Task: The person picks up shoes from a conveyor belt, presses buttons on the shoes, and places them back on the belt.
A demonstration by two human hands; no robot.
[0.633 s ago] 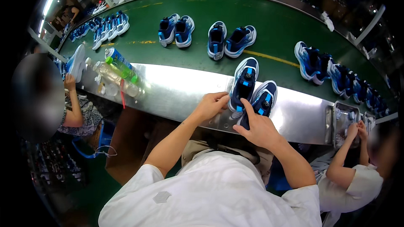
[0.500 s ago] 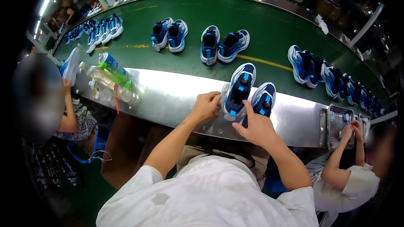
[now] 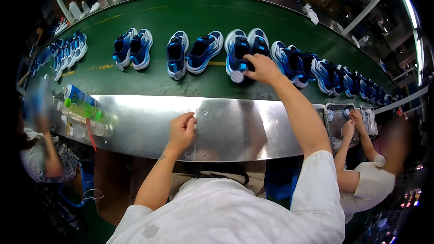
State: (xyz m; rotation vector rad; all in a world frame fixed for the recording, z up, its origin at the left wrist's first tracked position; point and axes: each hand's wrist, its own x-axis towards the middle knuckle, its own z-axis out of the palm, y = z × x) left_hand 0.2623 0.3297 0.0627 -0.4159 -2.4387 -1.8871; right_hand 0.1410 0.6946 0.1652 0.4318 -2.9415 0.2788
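Note:
A pair of blue-and-white sneakers stands side by side on the green conveyor belt, the left sneaker (image 3: 236, 53) with a round pale tag at its heel. My right hand (image 3: 263, 68) reaches out to the pair and grips it by the heel collars, the thumb low and the fingers over the openings. It covers most of the heel of the right sneaker (image 3: 258, 40). Above the metal ledge (image 3: 226, 131), my left hand (image 3: 182, 130) is closed with curled fingers, and nothing shows in it.
More sneakers (image 3: 177, 55) stand on the belt (image 3: 181, 13), with a dense row to the right. Bottles (image 3: 86, 108) lie on the ledge at left. A metal tray (image 3: 334, 129) sits at right, with a co-worker's hands (image 3: 352, 124) over it. Another person sits at left.
The pair of sneakers has gone from the metal ledge onto the belt, with my right hand reaching forward to it. My left hand has drawn away from the shoes. The view has swung right.

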